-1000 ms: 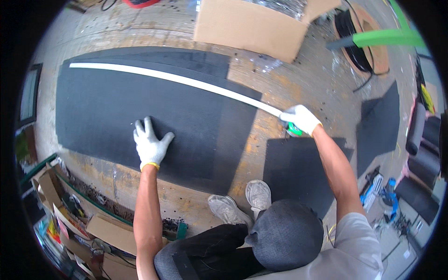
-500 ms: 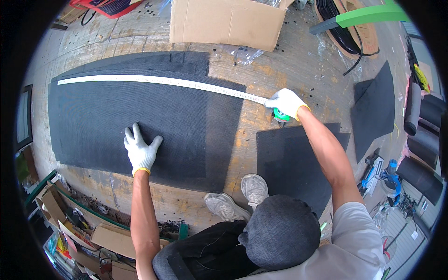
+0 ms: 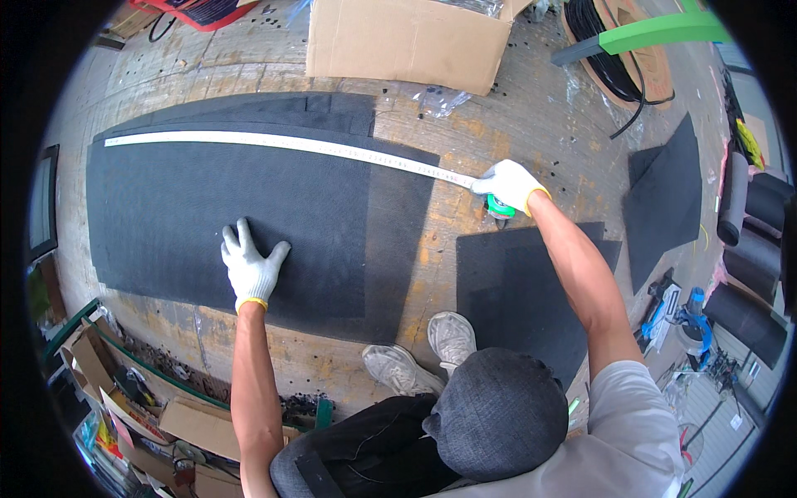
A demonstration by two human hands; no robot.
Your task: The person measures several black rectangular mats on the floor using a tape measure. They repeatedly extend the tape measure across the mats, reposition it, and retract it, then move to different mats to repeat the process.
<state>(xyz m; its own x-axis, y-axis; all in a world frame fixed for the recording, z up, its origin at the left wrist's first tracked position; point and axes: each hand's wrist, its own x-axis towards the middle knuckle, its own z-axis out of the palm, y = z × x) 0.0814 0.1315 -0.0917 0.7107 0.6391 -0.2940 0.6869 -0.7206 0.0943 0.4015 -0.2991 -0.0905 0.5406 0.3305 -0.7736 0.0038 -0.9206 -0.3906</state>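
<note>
Large dark mesh sheets (image 3: 191,207) lie stacked on the wooden surface, left of centre. My left hand (image 3: 251,264), in a white glove with a yellow cuff, rests on the top sheet with its fingers spread. Across the upper part of the stack stretches a white tape measure blade (image 3: 282,143), from near the left edge to beyond the right edge. My gloved right hand (image 3: 508,184) grips the tape measure at that right end. Its green case (image 3: 500,206) shows just below the fingers, partly hidden by the glove.
More dark sheets (image 3: 531,282) lie right of my shoes, and folded ones (image 3: 664,199) farther right. A cardboard box (image 3: 407,41) and a spool of black cord (image 3: 618,58) stand at the far side. Open cartons (image 3: 199,427) fill the near left; dark rolls (image 3: 747,319) lie at the right.
</note>
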